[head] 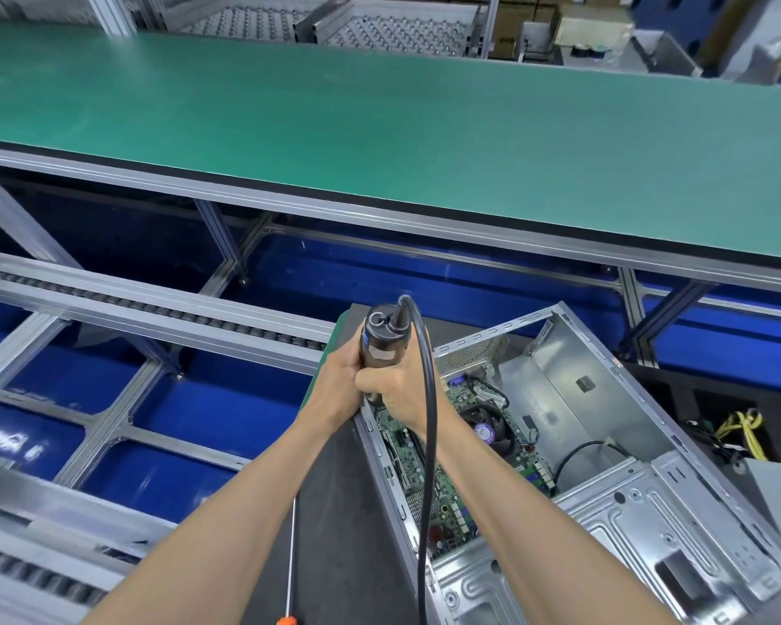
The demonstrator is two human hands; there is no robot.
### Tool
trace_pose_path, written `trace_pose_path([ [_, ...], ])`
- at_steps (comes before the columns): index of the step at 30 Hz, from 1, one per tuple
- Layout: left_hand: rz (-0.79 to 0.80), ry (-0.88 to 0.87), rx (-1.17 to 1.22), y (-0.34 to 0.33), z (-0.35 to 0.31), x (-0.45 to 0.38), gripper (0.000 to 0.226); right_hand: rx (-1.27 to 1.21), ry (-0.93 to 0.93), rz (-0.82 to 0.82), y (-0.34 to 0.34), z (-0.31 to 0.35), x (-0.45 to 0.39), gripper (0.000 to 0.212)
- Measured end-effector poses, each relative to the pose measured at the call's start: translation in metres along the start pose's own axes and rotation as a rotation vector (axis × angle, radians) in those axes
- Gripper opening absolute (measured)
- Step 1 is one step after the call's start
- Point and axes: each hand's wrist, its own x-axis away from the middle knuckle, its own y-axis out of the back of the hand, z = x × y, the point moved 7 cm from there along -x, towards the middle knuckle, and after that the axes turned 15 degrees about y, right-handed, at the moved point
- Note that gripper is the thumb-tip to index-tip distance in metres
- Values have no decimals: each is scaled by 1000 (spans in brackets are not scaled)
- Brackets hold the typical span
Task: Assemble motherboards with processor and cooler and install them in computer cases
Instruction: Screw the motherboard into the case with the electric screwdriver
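One board in place: the motherboard [429, 480] lies inside the open computer case [605, 498], just below the fingers.
Cooler: the fan [488, 428] already sits on the board, right of the fingers.
Step in hand: likely driving a mounting screw at the board's far corner; screw hidden.
Hands: left hand [339, 381] and right hand [395, 390] both wrap the electric screwdriver [382, 340], upright.
Left to do: probably remaining screws, loose cables [740, 430] beyond the case.
Nearby: a long hand screwdriver [292, 566] lies under the forearms.

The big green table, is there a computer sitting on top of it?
No, the green table has no computer on it; the computer case sits lower down, nearer the person, where both hands grip the electric screwdriver.
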Motion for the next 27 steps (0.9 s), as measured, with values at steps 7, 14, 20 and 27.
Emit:
trace_pose_path([
  [7, -54, -8, -67, 3, 3, -4, 51, 4, 37, -22, 2, 6, -1, 30],
  [14, -95, 42, -163, 4, 10, -12, 35, 37, 99, -48, 13, 23, -2, 40],
  [20, -59, 164, -73, 3, 20, -13, 35, -6, 67, -138, 26, 30, 4, 34],
  [27, -168, 230, -197, 7, 21, -11, 30, -15, 24, -173, 27, 46, 21, 35],
])
